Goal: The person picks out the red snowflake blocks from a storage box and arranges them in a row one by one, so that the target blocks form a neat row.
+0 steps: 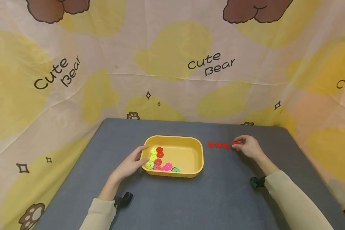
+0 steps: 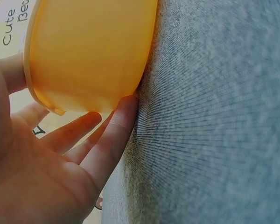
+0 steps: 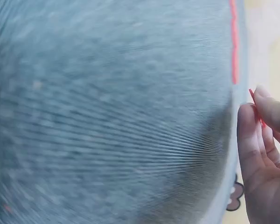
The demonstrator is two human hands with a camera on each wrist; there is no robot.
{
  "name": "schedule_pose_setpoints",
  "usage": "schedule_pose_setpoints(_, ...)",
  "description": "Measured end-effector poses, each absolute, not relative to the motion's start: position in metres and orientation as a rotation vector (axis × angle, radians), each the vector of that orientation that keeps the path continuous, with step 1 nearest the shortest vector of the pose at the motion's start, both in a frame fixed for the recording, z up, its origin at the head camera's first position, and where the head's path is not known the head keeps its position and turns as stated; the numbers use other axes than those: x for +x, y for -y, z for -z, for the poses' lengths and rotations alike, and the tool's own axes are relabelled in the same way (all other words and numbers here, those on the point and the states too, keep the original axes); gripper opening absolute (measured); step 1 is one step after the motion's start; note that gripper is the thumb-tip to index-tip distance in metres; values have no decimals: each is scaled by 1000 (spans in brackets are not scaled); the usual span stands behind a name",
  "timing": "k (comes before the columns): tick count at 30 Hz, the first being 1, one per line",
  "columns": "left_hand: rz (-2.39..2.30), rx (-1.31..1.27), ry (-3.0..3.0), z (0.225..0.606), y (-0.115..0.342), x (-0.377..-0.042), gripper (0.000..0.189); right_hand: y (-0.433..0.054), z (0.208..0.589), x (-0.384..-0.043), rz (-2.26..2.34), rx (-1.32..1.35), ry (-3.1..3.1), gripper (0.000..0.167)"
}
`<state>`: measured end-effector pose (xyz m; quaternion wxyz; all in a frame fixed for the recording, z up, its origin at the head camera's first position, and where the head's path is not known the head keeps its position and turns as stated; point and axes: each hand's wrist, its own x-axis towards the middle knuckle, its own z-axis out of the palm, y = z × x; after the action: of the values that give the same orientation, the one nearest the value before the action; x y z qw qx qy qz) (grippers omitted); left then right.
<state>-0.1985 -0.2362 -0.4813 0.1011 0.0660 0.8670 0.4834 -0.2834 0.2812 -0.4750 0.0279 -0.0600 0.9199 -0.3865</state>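
A shallow yellow plastic basin (image 1: 187,156) stands on the table. My left hand (image 1: 130,164) holds it by its left end, thumb hooked over the rim and other fingers against the outer wall (image 2: 88,56). Flower-shaped plastic discs in yellow, red (image 1: 159,154), pink (image 1: 168,166) and green (image 1: 176,169) lie in the basin's left and front part. Right of the basin, three red discs (image 1: 218,145) lie flat in a row. Off the row's right end, my right hand (image 1: 248,147) pinches another red disc (image 3: 257,106) between thumb and fingers, tilted and close over the table.
The grey cloth-covered table (image 1: 195,201) extends in front of the basin and to both sides. A pale curtain (image 1: 172,54) with yellow patches and bear print hangs behind the table and along its sides. Dark bands (image 1: 123,199) sit on both wrists.
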Motion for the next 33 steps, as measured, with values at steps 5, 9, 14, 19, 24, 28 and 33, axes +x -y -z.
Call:
schedule_pose_setpoints(5, -1441, 212, -2552, 482, 237, -199, 59, -280, 482, -286, 1069, -223, -2882, 29)
schedule_pose_setpoints(9, -1439, 213, -2549, 482, 237, -199, 59, -279, 485, -290, 1000, -267, -2917, 29)
schedule_pose_setpoints(14, -1437, 215, -2549, 481, 237, -199, 59, -278, 487, -293, 962, -291, -2912, 29)
schedule_pose_setpoints(19, -1434, 206, -2551, 481, 236, -199, 59, -278, 487, -294, 967, -298, -2914, 29)
schedule_pose_setpoints(24, -1435, 204, -2558, 482, 235, -200, 59, -282, 480, -288, 1078, -257, -2903, 28)
schedule_pose_setpoints(28, -1435, 207, -2559, 482, 235, -199, 59, -278, 468, -282, 1189, -225, -2870, 29)
schedule_pose_setpoints(33, -1420, 200, -2570, 481, 236, -198, 58, -258, 442, -274, 1228, -254, -2900, 28)
